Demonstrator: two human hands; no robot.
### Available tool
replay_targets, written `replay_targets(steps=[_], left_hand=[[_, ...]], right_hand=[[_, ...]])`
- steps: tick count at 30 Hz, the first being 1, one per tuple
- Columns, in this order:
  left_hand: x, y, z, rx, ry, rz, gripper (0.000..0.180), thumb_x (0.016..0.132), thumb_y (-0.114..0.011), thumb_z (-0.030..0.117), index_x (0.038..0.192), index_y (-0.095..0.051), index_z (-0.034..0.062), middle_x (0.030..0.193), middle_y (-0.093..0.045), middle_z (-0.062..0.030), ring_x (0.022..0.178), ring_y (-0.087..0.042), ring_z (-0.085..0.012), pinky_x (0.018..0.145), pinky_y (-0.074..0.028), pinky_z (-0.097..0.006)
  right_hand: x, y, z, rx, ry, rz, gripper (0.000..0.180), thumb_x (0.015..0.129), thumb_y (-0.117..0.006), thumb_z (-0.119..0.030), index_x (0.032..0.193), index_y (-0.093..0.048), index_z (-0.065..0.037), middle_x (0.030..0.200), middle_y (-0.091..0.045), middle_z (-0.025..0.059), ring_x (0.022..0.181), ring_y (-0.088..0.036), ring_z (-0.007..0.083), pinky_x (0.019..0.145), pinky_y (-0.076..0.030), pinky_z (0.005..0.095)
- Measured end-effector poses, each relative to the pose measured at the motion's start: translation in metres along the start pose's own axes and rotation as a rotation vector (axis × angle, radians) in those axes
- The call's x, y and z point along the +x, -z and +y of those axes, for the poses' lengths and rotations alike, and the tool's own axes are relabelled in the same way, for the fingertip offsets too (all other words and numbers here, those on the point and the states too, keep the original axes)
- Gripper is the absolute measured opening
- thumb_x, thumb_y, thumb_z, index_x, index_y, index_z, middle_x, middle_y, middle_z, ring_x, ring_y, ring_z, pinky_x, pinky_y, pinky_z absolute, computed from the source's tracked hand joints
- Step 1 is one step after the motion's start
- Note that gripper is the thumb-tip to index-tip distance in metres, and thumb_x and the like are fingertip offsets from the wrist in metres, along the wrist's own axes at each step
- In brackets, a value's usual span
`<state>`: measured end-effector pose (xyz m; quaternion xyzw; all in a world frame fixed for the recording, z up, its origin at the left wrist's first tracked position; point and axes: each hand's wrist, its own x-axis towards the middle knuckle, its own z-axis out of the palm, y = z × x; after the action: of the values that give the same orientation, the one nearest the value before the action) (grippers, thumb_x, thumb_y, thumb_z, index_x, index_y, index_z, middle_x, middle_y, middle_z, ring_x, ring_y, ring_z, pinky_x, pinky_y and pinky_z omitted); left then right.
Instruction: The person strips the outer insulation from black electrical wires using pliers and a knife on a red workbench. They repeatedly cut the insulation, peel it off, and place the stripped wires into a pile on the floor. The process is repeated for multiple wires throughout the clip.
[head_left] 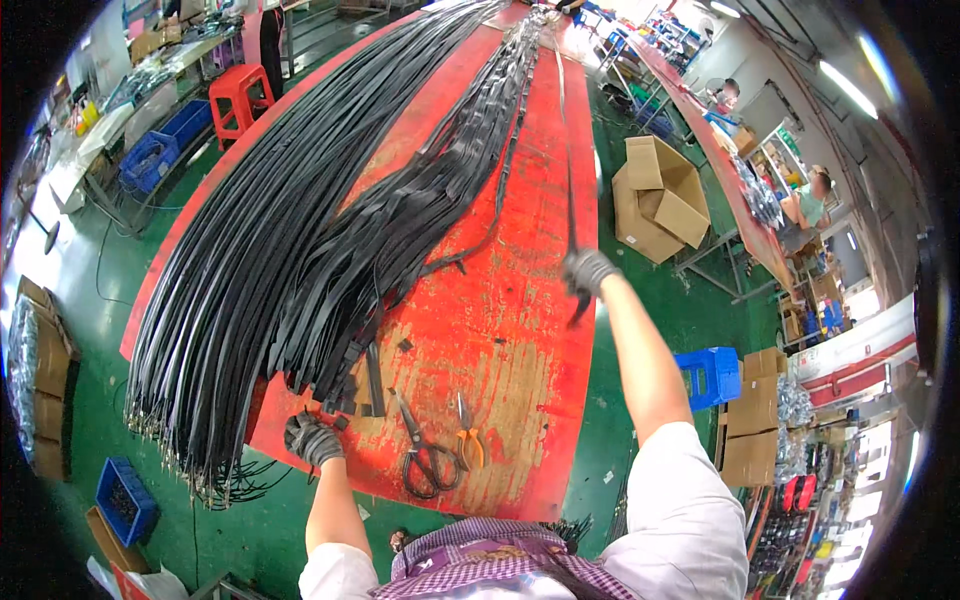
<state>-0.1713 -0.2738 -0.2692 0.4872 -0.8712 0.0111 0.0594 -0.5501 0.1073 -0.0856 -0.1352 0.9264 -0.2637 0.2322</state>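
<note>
Holds the long dark strip (571, 205) in the right hand (590, 273), over the right side of the red table (480, 320), gloved fingers curled closed around it, short tail hanging below. Calls for light, even tension, better straight along the length than sideways, to avoid snagging the loose black bundle (390, 225) off to the left. Has the left hand (312, 440) at the near edge, by the bundle's ends, fingers partly curled; cannot tell their grip. Best to steer clear of the scissors (421, 446) and pliers (467, 431).
</note>
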Motion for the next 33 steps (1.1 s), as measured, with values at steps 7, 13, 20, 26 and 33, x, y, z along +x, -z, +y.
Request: replay_targets(steps=[7, 13, 20, 26, 33], left_hand=[[0.001, 0.016, -0.004, -0.045, 0.037, 0.011, 0.018, 0.072, -0.046, 0.018, 0.087, -0.050, 0.0099, 0.095, -0.048, -0.0103, 0.091, -0.044, -0.0269, 0.077, -0.035, -0.038], [-0.001, 0.008, -0.007, -0.070, 0.034, 0.024, 0.019, 0.070, -0.049, 0.018, 0.087, -0.051, 0.0103, 0.089, -0.048, -0.0109, 0.086, -0.046, -0.0281, 0.073, -0.036, -0.038], [0.000, 0.011, -0.004, -0.073, 0.092, -0.036, 0.017, 0.072, -0.046, 0.020, 0.086, -0.052, 0.0116, 0.094, -0.049, -0.0088, 0.089, -0.045, -0.0255, 0.076, -0.035, -0.037], [-0.004, 0.012, -0.012, -0.058, 0.039, 0.027, 0.016, 0.076, -0.042, 0.021, 0.086, -0.051, 0.0121, 0.092, -0.048, -0.0086, 0.087, -0.046, -0.0254, 0.074, -0.036, -0.037], [-0.018, 0.011, -0.017, -0.221, 0.017, 0.035, 0.019, 0.078, -0.043, 0.027, 0.088, -0.053, 0.0141, 0.091, -0.051, -0.0081, 0.083, -0.048, -0.0257, 0.069, -0.039, -0.038]], right_hand=[[-0.033, -0.156, 0.027, -1.150, 0.217, -0.630, 0.020, 0.062, -0.062, -0.031, 0.070, -0.065, -0.012, 0.069, -0.060, 0.0109, 0.063, -0.059, 0.0205, 0.056, -0.047, 0.0349], [-0.089, -0.229, 0.067, -0.020, -0.689, 0.487, 0.029, 0.067, -0.056, -0.031, 0.085, -0.060, -0.009, 0.079, -0.059, 0.0142, 0.068, -0.057, 0.0284, 0.060, -0.045, 0.0374], [-0.100, -0.286, 0.076, 0.227, -0.788, 0.638, 0.042, 0.064, -0.058, -0.040, 0.083, -0.055, -0.003, 0.078, -0.058, 0.0182, 0.074, -0.056, 0.0309, 0.061, -0.044, 0.0384], [-0.157, -0.282, 0.018, -0.034, -0.789, 0.419, 0.063, 0.060, -0.062, -0.043, 0.105, -0.045, -0.001, 0.098, -0.051, 0.0217, 0.094, -0.050, 0.0307, 0.081, -0.039, 0.0376], [-0.257, -0.318, 0.012, -0.399, -0.494, 0.382, 0.057, 0.070, -0.051, -0.028, 0.120, -0.031, -0.009, 0.125, -0.030, 0.0159, 0.114, -0.030, 0.0300, 0.091, -0.031, 0.0345]])
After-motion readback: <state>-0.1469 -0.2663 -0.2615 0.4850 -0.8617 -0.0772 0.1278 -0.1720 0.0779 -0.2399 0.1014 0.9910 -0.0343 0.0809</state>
